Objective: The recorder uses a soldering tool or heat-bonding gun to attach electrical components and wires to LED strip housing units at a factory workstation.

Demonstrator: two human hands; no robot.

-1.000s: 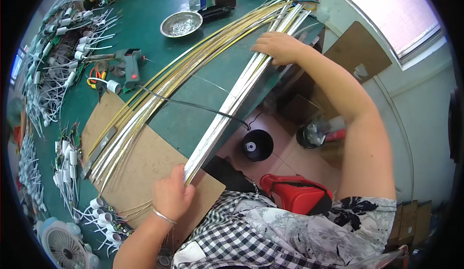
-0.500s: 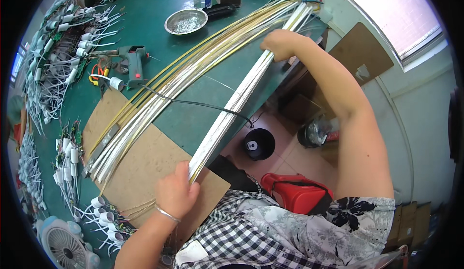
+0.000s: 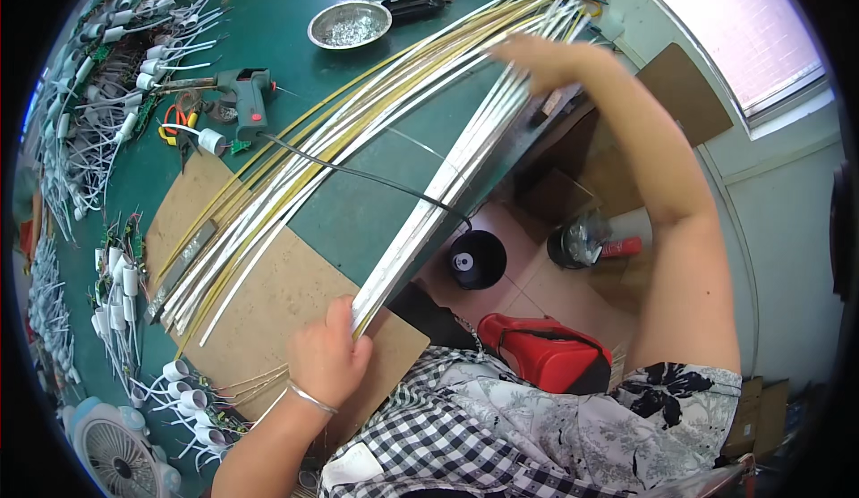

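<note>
A bundle of long, thin white strips [image 3: 440, 189] slants from the near middle to the far right along the table edge. My left hand [image 3: 328, 350] is closed round its near end, thumb on top. At the far end my right hand [image 3: 548, 64] is over the bundle, slightly blurred, its fingers stretched out to the left; whether it touches the strips I cannot tell. To the left lies a spread of white and yellow strips [image 3: 313, 162], their near ends on a brown board [image 3: 291, 279] beside a grey metal bar [image 3: 185, 265]. A dark cable [image 3: 358, 173] crosses over both groups.
A glue gun [image 3: 246, 104], pliers [image 3: 170, 131] and a metal bowl [image 3: 349, 25] are on the green table. Wired white lamp sockets [image 3: 116, 283] crowd the left, with a small fan [image 3: 125, 458] nearby. A black bin [image 3: 477, 259] and a red bag [image 3: 541, 355] are below right.
My right hand has loosened from the bundle, fingers now stretched out. The bundle's far end has fanned out, and a white strip has joined the left spread. My left hand keeps its grip.
</note>
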